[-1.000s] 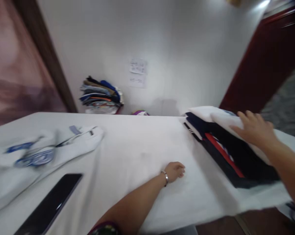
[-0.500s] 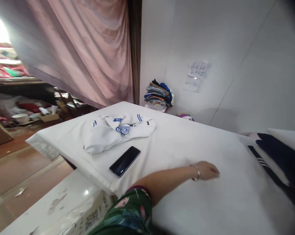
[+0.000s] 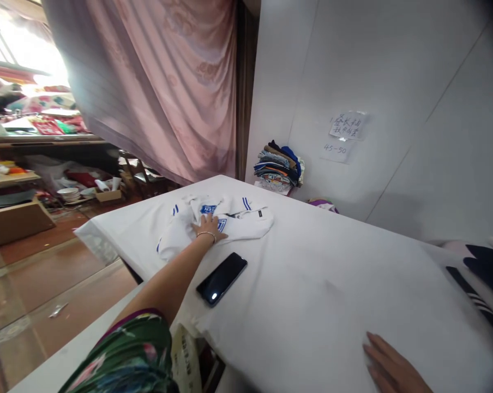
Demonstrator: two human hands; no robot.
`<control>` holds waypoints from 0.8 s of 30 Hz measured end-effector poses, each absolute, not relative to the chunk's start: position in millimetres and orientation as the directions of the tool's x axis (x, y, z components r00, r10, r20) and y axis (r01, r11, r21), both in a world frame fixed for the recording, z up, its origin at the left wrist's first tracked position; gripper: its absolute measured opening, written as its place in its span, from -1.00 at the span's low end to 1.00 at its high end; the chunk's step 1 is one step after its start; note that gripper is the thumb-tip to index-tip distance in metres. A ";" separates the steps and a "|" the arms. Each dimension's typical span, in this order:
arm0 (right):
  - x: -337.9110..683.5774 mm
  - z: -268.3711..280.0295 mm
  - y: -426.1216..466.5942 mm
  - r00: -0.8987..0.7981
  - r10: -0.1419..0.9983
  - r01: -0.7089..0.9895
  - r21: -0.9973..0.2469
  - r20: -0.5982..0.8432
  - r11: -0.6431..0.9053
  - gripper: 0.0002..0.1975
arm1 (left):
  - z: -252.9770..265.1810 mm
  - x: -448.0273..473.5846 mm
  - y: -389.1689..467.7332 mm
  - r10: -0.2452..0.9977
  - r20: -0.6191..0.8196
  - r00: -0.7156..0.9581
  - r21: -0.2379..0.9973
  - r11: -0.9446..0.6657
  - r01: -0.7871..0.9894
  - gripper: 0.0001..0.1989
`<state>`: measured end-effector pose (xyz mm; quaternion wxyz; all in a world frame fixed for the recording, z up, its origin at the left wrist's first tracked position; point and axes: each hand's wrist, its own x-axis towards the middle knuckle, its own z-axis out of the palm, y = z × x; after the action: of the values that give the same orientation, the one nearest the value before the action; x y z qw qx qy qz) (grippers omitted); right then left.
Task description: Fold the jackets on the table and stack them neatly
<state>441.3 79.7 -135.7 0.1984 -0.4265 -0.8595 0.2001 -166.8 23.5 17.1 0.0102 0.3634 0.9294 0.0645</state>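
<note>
We see our left hand (image 3: 208, 226) stretched out flat on the crumpled white shirt (image 3: 214, 221) at the far-left part of the bench (image 3: 312, 284), its grip seemingly open, a phone (image 3: 222, 278) just beside, while our right hand (image 3: 388, 365) rests flat, holding nothing, at the near edge.

The right hand (image 3: 388, 365) and dark folded clothes (image 3: 486, 278) are cut off by the frame edges.

glossy phone (image 3: 222, 279), matt cloth shirt (image 3: 234, 218)
</note>
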 end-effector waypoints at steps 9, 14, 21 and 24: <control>355.1 -120.4 76.8 -0.646 0.675 0.536 -0.418 0.356 0.733 -0.60 | 17.4 -190.8 30.7 0.579 0.080 -0.811 0.300 0.762 0.573 -0.64; 351.1 -122.1 73.0 -0.658 0.665 0.561 -0.359 0.354 0.746 -0.59 | 58.6 -196.8 40.7 0.520 0.114 -0.846 0.435 0.740 0.514 -0.75; 349.4 -120.3 72.0 -0.609 0.715 0.553 -0.463 0.343 0.693 -0.61 | 149.3 -133.5 126.4 0.631 0.289 -0.720 0.633 0.438 0.638 -0.68; 349.4 -116.0 72.3 -0.542 0.776 0.513 -0.603 0.323 0.610 -0.64 | 171.1 -61.6 173.1 0.736 0.361 -0.573 0.676 0.217 0.705 -0.72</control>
<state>349.4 72.3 -116.0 0.2912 -0.3797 -0.8488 0.2250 -61.6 173.1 171.1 0.0184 0.4617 0.7798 0.4223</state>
